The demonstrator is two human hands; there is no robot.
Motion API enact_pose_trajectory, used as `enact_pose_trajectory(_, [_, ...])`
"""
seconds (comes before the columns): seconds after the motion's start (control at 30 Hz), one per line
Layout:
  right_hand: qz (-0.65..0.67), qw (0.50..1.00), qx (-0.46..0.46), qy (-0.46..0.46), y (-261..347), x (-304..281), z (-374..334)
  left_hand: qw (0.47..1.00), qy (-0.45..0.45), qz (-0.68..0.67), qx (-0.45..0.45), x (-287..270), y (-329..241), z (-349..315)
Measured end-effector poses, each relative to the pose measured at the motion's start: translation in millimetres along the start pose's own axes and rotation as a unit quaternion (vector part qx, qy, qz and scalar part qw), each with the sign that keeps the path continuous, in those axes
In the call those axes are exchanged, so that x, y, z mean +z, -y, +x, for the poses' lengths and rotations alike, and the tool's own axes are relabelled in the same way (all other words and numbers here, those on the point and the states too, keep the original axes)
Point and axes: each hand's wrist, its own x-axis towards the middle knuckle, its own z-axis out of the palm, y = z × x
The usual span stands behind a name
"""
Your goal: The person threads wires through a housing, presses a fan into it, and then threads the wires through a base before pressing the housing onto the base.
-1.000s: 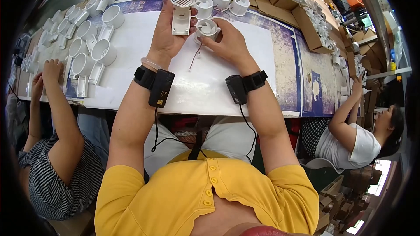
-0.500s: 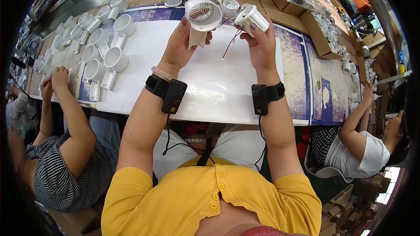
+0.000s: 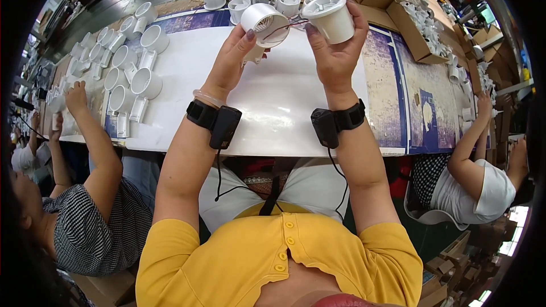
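My left hand (image 3: 228,59) is closed round a white round plastic housing (image 3: 256,18) with a grille inside and a short handle below. Its open mouth is tilted toward my right hand. My right hand (image 3: 339,59) grips a white cylindrical fan unit (image 3: 336,27), with a wider rim at its upper end. Thin dark red wires (image 3: 289,23) run from the fan unit into the mouth of the housing. The two parts are held apart above the white board (image 3: 273,102).
Several white housings with handles (image 3: 146,83) stand in rows at the left. More fan units (image 3: 289,3) are at the back beside cardboard boxes (image 3: 412,40). A co-worker in a checked top (image 3: 102,222) sits at the left, another in a white shirt (image 3: 469,190) at the right.
My right hand has turned the fan unit more upright and moved it slightly up. The left hand has tilted the housing toward it, and the wires now reach into the housing.
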Motion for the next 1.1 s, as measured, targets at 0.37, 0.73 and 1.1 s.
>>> enact_pose_trajectory(0.37, [0.006,1.000,0.021,0.001,8.1,0.2,0.3,0.999,0.006,-0.037,-0.013,-5.5,4.5,0.2])
enact_pose_trajectory(0.73, [-0.037,0.999,0.035,0.016,-2.6,1.4,-4.3,1.000,-0.006,0.012,-0.006,-2.0,2.0,0.3])
enact_pose_trajectory(1.1, [-0.159,0.981,0.107,-0.018,-3.1,-2.9,-5.3,0.981,-0.081,0.140,0.103,-1.8,6.9,3.8])
